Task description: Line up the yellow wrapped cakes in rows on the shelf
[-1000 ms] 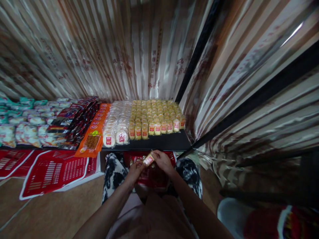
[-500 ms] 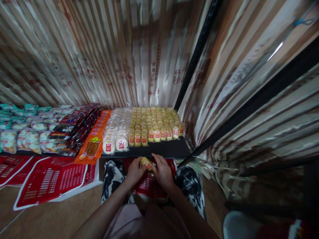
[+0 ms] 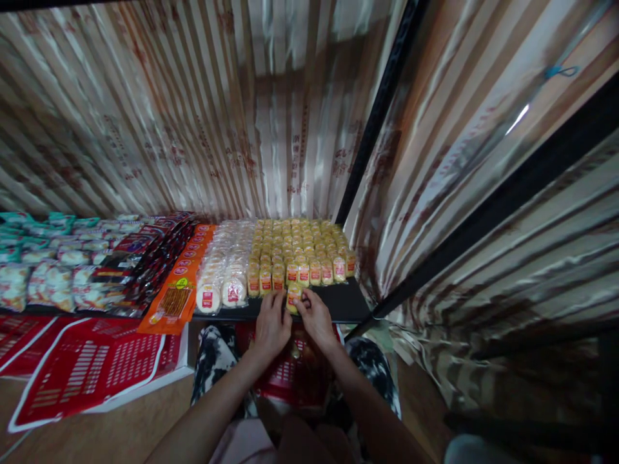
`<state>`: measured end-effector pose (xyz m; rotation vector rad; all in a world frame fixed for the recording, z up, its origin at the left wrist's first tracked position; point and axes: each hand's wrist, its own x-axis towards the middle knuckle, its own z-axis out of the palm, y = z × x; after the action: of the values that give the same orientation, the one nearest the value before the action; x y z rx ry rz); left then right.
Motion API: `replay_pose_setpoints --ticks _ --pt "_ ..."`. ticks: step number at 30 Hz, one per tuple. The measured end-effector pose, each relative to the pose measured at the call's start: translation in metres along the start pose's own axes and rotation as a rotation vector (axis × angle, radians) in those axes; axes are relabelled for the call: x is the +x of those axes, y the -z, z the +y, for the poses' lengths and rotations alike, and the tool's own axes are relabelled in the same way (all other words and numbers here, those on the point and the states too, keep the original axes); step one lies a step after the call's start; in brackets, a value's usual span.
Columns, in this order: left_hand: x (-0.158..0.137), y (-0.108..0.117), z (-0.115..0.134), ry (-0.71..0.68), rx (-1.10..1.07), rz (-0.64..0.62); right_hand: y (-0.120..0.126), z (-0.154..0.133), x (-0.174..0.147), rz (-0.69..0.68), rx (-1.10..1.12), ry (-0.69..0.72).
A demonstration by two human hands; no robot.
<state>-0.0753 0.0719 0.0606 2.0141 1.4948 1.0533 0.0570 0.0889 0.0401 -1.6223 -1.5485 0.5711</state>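
Observation:
Between my hands is a small yellow snack pack (image 3: pixel 293 298) with a red label, upright at the front of the black shelf (image 3: pixel 333 298). My right hand (image 3: pixel 315 317) pinches it from the right side. My left hand (image 3: pixel 272 322) is at its left side, fingers bent and close together; whether they press on the pack is hard to see. Just behind stand rows of matching yellow packs (image 3: pixel 314 270). To their left are rows of round white snack packs (image 3: pixel 234 291) in clear wrap.
An orange snack bag (image 3: pixel 176 283) overhangs the shelf front, beside dark red packets (image 3: pixel 145 248) and white-and-green packs (image 3: pixel 48 283). Red baskets (image 3: pixel 91 367) are below at left; another red basket (image 3: pixel 293 374) is between the knees. A black post (image 3: pixel 382 109) stands at the right end.
Both hands have moved forward and up from above the lap to the shelf's front edge, bringing the yellow snack pack with them. It is now upright before the front row.

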Motion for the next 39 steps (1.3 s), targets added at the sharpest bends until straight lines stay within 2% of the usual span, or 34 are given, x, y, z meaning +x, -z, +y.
replay_pose_setpoints --ticks 3,6,13,20,25,30,33,39 --pt "-0.003 -0.004 -0.007 -0.134 0.217 0.032 -0.005 0.000 0.013 0.052 -0.021 -0.030" --pt "-0.002 -0.008 -0.017 -0.191 0.332 0.001 -0.010 0.002 0.022 0.073 -0.080 -0.023" --pt "0.012 -0.015 -0.034 -0.292 0.421 -0.079 -0.020 0.008 0.031 0.095 -0.212 0.004" --pt "0.015 -0.025 -0.058 -0.429 0.485 -0.021 -0.020 0.010 0.035 0.139 -0.237 0.086" --pt "0.013 -0.033 -0.067 -0.444 0.526 0.042 -0.024 0.011 0.034 0.142 -0.149 0.071" --pt "0.014 -0.032 -0.066 -0.442 0.558 0.029 -0.030 0.011 0.026 0.223 -0.024 0.033" --pt "0.014 -0.030 -0.065 -0.440 0.574 0.018 -0.032 0.014 0.021 0.256 0.025 0.079" --pt "0.015 -0.029 -0.063 -0.419 0.601 -0.037 -0.036 0.020 0.022 0.233 -0.030 0.160"
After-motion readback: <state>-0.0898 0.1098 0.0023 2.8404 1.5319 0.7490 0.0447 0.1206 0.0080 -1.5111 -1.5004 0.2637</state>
